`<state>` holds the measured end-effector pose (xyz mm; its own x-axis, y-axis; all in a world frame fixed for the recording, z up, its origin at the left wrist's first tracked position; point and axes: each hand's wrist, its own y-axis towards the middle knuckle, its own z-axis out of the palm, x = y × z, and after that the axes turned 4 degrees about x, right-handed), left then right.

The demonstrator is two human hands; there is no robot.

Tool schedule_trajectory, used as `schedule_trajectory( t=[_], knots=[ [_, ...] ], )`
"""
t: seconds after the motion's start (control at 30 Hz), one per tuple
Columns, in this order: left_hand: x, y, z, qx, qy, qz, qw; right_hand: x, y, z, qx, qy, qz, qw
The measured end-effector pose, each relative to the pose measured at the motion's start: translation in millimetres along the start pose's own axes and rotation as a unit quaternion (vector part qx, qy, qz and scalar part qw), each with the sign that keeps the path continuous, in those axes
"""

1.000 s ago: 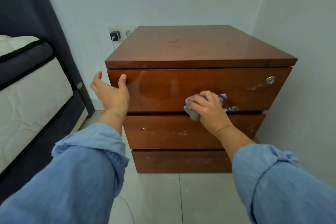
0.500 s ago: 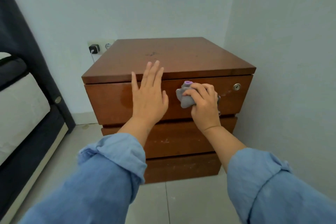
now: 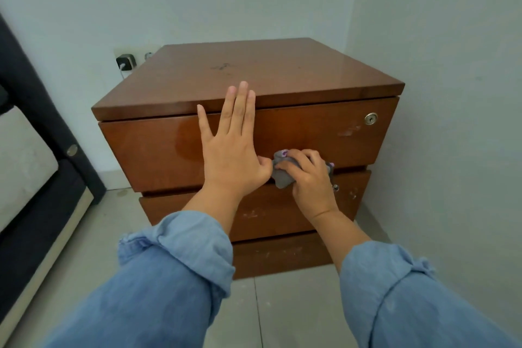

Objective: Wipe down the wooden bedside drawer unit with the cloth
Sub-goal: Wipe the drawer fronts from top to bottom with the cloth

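The wooden bedside drawer unit (image 3: 296, 133) stands in the corner, glossy brown, with three drawer fronts and a round lock at the top right. My left hand (image 3: 230, 147) lies flat and spread on the top drawer front, fingertips reaching the top's front edge. My right hand (image 3: 309, 178) is closed on a bunched grey cloth (image 3: 281, 175) with purple trim, pressed at the lower edge of the top drawer, just right of my left thumb. A damp-looking patch shows on the drawer front left of my left hand.
A bed with a dark frame (image 3: 42, 178) and pale mattress stands at the left. A wall socket with a black charger (image 3: 125, 61) sits behind the unit's left corner. The white wall (image 3: 452, 121) is close on the right. Pale tiles cover the floor.
My left hand left the drawer's left corner and came to rest flat on the drawer front near the middle. My right hand with the cloth rose to mid-drawer, then dropped to the drawer's lower edge.
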<state>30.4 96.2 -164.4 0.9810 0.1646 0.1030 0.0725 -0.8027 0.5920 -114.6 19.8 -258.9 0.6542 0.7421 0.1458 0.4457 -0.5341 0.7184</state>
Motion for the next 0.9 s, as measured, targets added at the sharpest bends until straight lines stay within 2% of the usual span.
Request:
schedule_trajectory(
  t=[0.1,0.17,0.23,0.33,0.43,0.53,0.67,0.9],
  knots=[
    [0,-2,-3,0.016,0.002,-0.004,1.0,-10,-17,-1,0.075,-0.02,0.003,0.997],
    [1,-3,-5,0.024,0.003,-0.005,1.0,-15,-36,-10,0.089,-0.02,0.048,0.995],
    [1,-3,-7,0.034,0.009,-0.009,0.999,-14,-46,-21,0.035,-0.014,0.131,0.991],
    [-3,-4,-8,0.037,0.004,-0.021,0.999,0,-25,-42,-0.137,0.014,0.276,0.951],
    [-7,-3,-6,0.02,-0.016,-0.031,0.999,16,16,-56,-0.247,0.083,0.324,0.909],
    [-4,-1,-1,0.0,-0.024,-0.032,0.999,27,50,-49,-0.27,0.126,0.336,0.893],
    [-3,1,7,-0.027,-0.031,-0.024,0.999,16,59,-24,-0.237,0.063,0.373,0.895],
    [-9,7,17,-0.035,-0.038,-0.038,0.998,-22,41,-8,-0.266,0.105,0.467,0.837]
  ],
)
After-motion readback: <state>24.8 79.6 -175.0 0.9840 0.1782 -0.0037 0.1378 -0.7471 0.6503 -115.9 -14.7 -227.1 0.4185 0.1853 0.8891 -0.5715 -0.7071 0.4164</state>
